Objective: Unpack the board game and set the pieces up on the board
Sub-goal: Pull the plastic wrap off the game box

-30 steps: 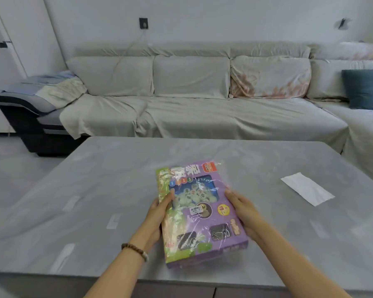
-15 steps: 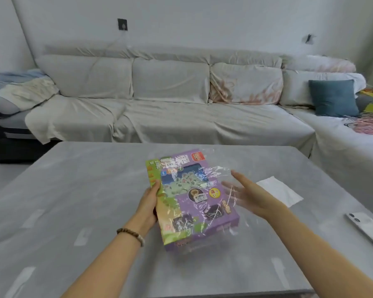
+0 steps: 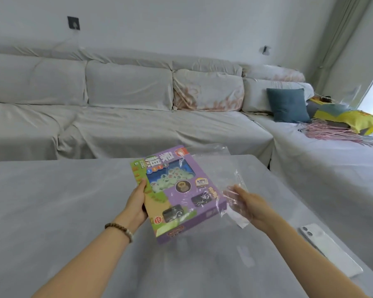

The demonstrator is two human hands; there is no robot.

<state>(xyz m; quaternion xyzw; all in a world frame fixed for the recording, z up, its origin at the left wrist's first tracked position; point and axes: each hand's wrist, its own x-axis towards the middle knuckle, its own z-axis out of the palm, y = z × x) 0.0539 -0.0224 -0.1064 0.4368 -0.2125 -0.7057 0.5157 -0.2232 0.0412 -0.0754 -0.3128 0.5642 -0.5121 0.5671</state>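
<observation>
Tilted box (image 3: 181, 194) in left hand (image 3: 136, 203); right hand (image 3: 252, 206) holds wrap (image 3: 215, 166).

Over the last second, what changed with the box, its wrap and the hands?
The right hand left the box's right edge, drew the clear plastic wrap off toward the right, and now holds it beside the game box. The box, flat on the table before, is tilted up. Unchanged: the left hand keeps its grip on the box's left edge.

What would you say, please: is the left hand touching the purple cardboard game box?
Touching. The head view shows the left hand holding the purple cardboard game box, thumb laid over its left edge.
</observation>
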